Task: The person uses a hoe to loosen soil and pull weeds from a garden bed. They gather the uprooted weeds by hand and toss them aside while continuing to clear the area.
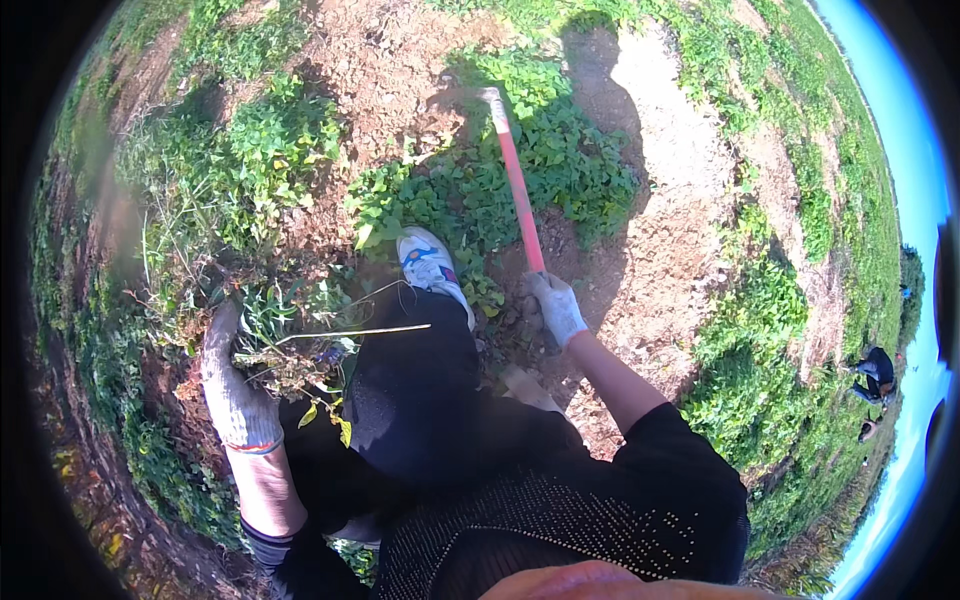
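Note:
My right hand [556, 307], in a white knit glove, grips the lower part of a red handle [519, 195] of a hand sickle or small hoe. The tool's pale socket [493, 105] points away from me, and its blurred metal blade [450, 97] reaches left over soil and leaves. On the left, my left hand [238, 390], in a dirty knit glove, is closed around a bundle of pulled weeds [289, 352] with stems and dry roots. One long pale stalk sticks out of the bundle across my dark trouser leg. The fingertips are partly hidden by the plants.
Low leafy vines [555, 142] grow just ahead of my white shoe [429, 262]. Dry cracked soil [675, 217] runs along the right, with another green row [750, 360] beyond it. More weeds [262, 142] stand at the left. Another person [876, 375] is far off at the right.

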Available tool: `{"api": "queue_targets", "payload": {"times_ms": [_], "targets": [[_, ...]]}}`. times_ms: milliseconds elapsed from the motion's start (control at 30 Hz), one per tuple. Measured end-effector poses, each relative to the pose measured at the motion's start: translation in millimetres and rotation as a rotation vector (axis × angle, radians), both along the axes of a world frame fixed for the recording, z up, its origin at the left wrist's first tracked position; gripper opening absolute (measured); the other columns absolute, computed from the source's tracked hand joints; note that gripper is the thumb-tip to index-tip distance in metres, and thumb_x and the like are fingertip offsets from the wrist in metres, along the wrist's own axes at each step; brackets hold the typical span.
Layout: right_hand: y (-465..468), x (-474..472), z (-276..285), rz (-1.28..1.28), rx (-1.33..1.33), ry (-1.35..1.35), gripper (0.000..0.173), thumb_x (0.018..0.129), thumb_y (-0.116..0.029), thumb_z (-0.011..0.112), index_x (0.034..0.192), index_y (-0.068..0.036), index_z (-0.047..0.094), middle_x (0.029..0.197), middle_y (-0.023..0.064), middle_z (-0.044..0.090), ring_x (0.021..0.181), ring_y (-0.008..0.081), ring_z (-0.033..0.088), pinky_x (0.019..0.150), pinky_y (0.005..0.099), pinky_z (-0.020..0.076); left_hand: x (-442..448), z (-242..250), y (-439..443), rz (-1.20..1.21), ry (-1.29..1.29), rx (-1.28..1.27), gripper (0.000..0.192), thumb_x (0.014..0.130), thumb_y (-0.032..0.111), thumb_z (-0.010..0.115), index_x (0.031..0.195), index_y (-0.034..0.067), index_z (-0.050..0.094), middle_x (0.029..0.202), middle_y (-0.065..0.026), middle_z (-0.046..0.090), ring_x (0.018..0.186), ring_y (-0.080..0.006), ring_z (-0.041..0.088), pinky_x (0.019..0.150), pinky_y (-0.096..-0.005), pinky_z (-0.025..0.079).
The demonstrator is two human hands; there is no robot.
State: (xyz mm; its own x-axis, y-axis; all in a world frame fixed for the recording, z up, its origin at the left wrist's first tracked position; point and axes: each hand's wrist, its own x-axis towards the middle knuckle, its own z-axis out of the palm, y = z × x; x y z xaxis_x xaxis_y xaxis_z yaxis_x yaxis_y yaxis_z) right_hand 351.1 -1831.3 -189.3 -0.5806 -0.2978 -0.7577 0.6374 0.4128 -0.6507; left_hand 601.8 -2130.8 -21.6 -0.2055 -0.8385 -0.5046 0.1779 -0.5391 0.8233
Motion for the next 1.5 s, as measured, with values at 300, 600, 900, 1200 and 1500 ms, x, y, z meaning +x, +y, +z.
{"api": "queue_targets", "payload": {"times_ms": [300,600,900,1200,1500], "targets": [[34.3,-142.9,-29.4,-0.307,-0.084,0.319,0.035,0.094,-0.043,0.056,0.083,-0.01,0.055,0.061,-0.0001,0.05,0.045,0.0105,0.047,0.042,0.0253,0.04,-40.8,-14.6,9.6,-0.158,0.034,-0.098,0.038,0.09,0.021,0.059,0.123,0.002,0.059,0.126,-0.0091,0.058,0.116,-0.0215,0.054,0.101,-0.0372,0.042],[69.6,-149.7,-50.5,-0.171,0.083,0.035,0.037,0.09,-0.046,0.06,0.076,-0.012,0.052,0.057,-0.0006,0.049,0.045,0.0107,0.046,0.043,0.0276,0.0397,-33.9,-20.1,-17.9,-0.051,-0.131,-0.13,0.036,0.095,0.02,0.05,0.127,0.004,0.056,0.129,-0.0083,0.057,0.119,-0.0195,0.053,0.103,-0.0358,0.04],[-70.2,-241.1,-113.5,-0.322,-0.132,-0.018,0.036,0.092,-0.042,0.058,0.074,-0.013,0.045,0.055,-0.0007,0.045,0.039,0.0137,0.042,0.041,0.0312,0.0387,-41.8,-23.9,-20.6,-0.003,-0.079,-0.055,0.038,0.09,0.019,0.059,0.125,0.004,0.058,0.127,-0.0093,0.057,0.117,-0.0212,0.054,0.102,-0.0365,0.041],[-22.8,-207.5,-104.4,-0.241,0.017,0.329,0.039,0.087,-0.041,0.065,0.068,-0.009,0.052,0.055,0.0034,0.052,0.039,0.016,0.048,0.04,0.0309,0.0416,-33.6,-7.4,-9.8,0.051,-0.048,-0.074,0.034,0.091,0.014,0.056,0.122,0.0,0.059,0.123,-0.0102,0.061,0.115,-0.0204,0.056,0.1,-0.0364,0.044],[30.7,-176.3,-13.1,0.009,0.254,0.144,0.036,0.088,-0.042,0.064,0.077,-0.01,0.053,0.057,-0.0002,0.049,0.039,0.0123,0.044,0.039,0.0292,0.039,-20.2,-12.5,-10.8,0.078,-0.071,-0.017,0.033,0.091,0.015,0.057,0.12,0.0,0.061,0.119,-0.0091,0.063,0.107,-0.0196,0.06,0.094,-0.0354,0.049]]}}
